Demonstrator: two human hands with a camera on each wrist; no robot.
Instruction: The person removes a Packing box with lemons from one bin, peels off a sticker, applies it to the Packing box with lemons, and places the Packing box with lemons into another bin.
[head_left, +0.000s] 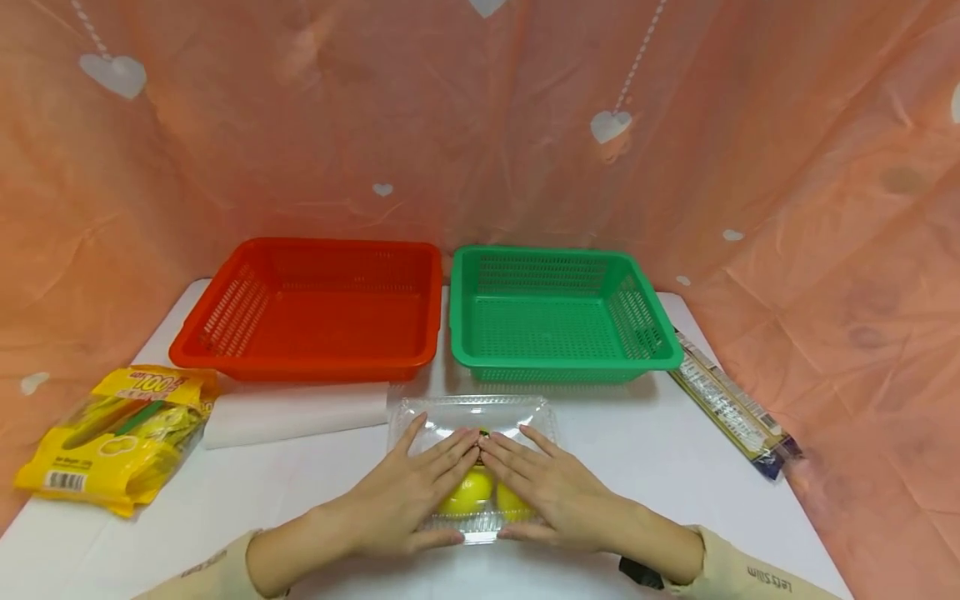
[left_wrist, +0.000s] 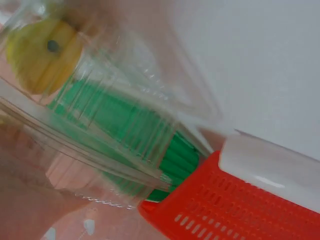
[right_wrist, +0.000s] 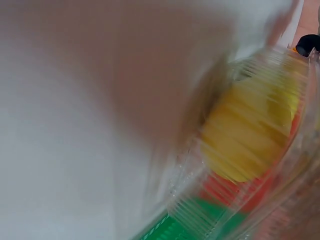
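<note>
A clear plastic clamshell box [head_left: 480,403] lies at the front middle of the white table. Yellow round fruit [head_left: 468,493] shows through its lid. My left hand [head_left: 401,500] rests on the lid's left side, fingers fairly straight and slanting inward. From the other side my right hand [head_left: 562,500] lies on the lid in the same way, and the two hands' fingertips meet near the middle. Both thumbs reach along the box's near edge. In the left wrist view a yellow fruit [left_wrist: 45,57] with a dark spot sits behind the ribbed plastic; the right wrist view is blurred.
Behind the box stand a red basket [head_left: 330,333] at left and a green basket [head_left: 536,325] at right. A white roll [head_left: 296,414] lies before the red one. A yellow snack bag [head_left: 112,442] sits far left; a long printed packet [head_left: 731,404] lies at right.
</note>
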